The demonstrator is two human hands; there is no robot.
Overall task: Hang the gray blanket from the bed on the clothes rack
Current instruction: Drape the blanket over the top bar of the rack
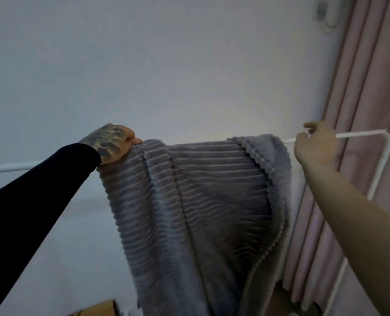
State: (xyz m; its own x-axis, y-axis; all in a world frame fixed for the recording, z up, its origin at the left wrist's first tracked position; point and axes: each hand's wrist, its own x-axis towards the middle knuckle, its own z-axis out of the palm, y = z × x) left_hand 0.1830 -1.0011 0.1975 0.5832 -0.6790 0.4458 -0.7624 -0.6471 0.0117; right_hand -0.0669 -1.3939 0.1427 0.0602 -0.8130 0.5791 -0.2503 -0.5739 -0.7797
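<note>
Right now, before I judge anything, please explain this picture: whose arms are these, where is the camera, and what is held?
There is no machine. A person wears one camera on the head, so you see their own arms reaching forward. The left hand, in a dark sleeve, grips the top edge of the blanket, which hangs over the white rack. The right hand is by the rail, fingers loosely curled, holding nothing visible. Behind are a wall and a curtain.

The blanket [200, 201], cut off below, hides the middle of the rack bar [360, 133].
</note>
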